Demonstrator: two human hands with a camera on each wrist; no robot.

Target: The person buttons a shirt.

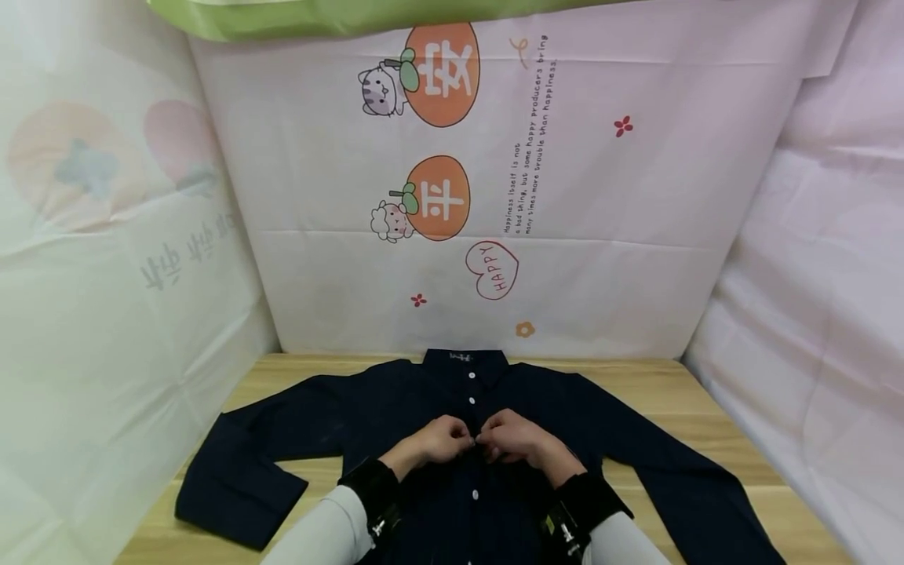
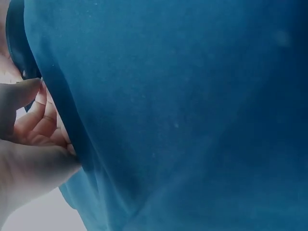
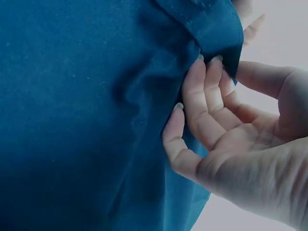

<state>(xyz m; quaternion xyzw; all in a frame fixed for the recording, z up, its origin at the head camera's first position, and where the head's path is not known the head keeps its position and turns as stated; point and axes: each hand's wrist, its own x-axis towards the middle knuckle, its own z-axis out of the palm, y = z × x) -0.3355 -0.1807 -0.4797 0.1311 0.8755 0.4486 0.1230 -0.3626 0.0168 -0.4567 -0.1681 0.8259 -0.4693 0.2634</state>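
A dark navy long-sleeved button shirt (image 1: 395, 408) lies front up, collar at the far side. White buttons run down its front placket, one button (image 1: 475, 494) just below the hands. Over the chest, my left hand (image 1: 443, 438) pinches the placket edge between thumb and fingers. Facing it, almost touching, my right hand (image 1: 514, 436) pinches the other side of the placket. In the right wrist view, cloth (image 3: 219, 33) is held between the thumb and curled fingertips. In the left wrist view the fingers (image 2: 43, 120) lie along the shirt's edge. Whatever sits between the fingertips is hidden.
The shirt lies on a light wood table (image 1: 339, 479). Its left sleeve in view (image 1: 240, 479) is folded back toward the body; the other sleeve (image 1: 699, 479) stretches down to the right. Printed white cloth (image 1: 607, 196) hangs behind and at both sides.
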